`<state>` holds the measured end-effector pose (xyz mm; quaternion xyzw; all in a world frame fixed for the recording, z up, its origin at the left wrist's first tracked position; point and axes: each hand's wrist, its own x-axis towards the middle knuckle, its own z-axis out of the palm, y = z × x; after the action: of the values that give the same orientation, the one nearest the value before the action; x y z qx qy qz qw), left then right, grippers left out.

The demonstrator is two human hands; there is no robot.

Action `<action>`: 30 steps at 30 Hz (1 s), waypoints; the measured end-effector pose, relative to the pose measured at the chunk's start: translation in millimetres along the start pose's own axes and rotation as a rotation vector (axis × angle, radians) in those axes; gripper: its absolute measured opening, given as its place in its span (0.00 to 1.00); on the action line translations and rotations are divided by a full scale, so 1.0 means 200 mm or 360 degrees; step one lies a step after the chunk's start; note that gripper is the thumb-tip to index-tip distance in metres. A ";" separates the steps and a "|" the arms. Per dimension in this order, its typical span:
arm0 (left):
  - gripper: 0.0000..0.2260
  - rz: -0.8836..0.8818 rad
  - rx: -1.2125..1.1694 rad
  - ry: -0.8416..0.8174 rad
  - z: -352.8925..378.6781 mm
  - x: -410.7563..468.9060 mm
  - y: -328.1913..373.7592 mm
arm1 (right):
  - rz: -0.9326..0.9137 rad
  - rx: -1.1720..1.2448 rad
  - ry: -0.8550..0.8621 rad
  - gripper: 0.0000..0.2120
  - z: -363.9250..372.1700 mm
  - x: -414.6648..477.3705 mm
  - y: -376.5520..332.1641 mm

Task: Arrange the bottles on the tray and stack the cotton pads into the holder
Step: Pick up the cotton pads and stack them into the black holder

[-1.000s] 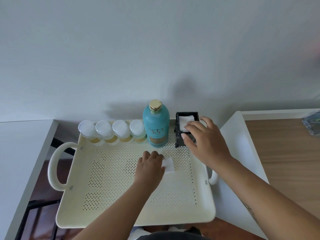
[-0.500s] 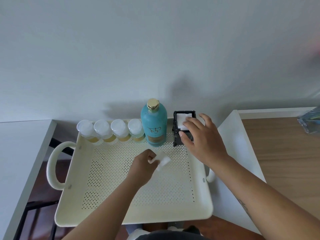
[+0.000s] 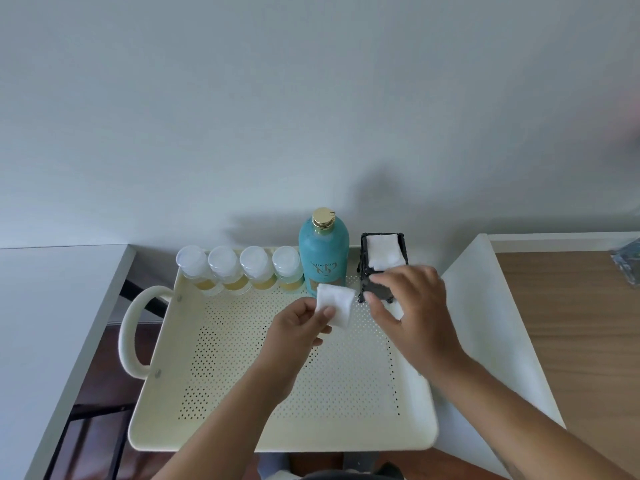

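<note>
At the far left the cream tray (image 3: 277, 441) sits as it did a second ago, and along its back wall the four small bottles (image 3: 239, 268) stand in the same tight row, with the teal bottle (image 3: 323, 251) upright just to their right; none of these has shifted, so the bottle half of the task looks finished. The change lies in the middle. A second ago the left hand (image 3: 294, 334) was pressing on a cotton pad (image 3: 335, 304) that lay flat on the tray floor; now it has the pad pinched between thumb and fingers and has raised it clear of the tray, in front of the base of the teal bottle and just left of the holder (image 3: 381, 289). The holder stands in the back right corner of the tray with a white stack of pads (image 3: 382, 252) already showing in its open top. The right hand (image 3: 419, 317), which earlier lay over that opening, has slid back toward the near side and now grips the holder's front wall between thumb and forefinger, steadying it. With the mouth uncovered and no other loose pad visible on the tray, this pad appears to be the last one, and dropping it onto the stack is likely all that remains.
</note>
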<state>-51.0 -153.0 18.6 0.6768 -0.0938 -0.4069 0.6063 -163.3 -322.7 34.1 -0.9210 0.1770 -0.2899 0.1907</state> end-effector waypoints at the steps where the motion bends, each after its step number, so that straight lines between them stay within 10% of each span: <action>1: 0.11 0.0008 -0.0060 -0.0039 0.00 -0.01 0.01 | 0.0104 0.0173 -0.0045 0.12 0.00 -0.03 -0.05; 7: 0.14 0.0078 -0.0132 -0.0179 0.01 -0.02 0.05 | 0.0782 0.0825 -0.0307 0.06 0.00 -0.09 -0.21; 16: 0.11 0.0039 0.0140 0.0060 -0.03 0.02 -0.01 | 0.0776 0.0739 -0.0242 0.04 -0.08 0.09 -0.12; 30: 0.25 0.0336 0.1865 0.0417 -0.33 0.05 -0.38 | 0.0961 0.0468 -0.0390 0.03 -0.07 0.38 0.13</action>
<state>-28.2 -91.2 -57.6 0.9293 -0.2933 -0.1385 0.1764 -118.2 -382.7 68.2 -0.8178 0.3733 -0.1303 0.4181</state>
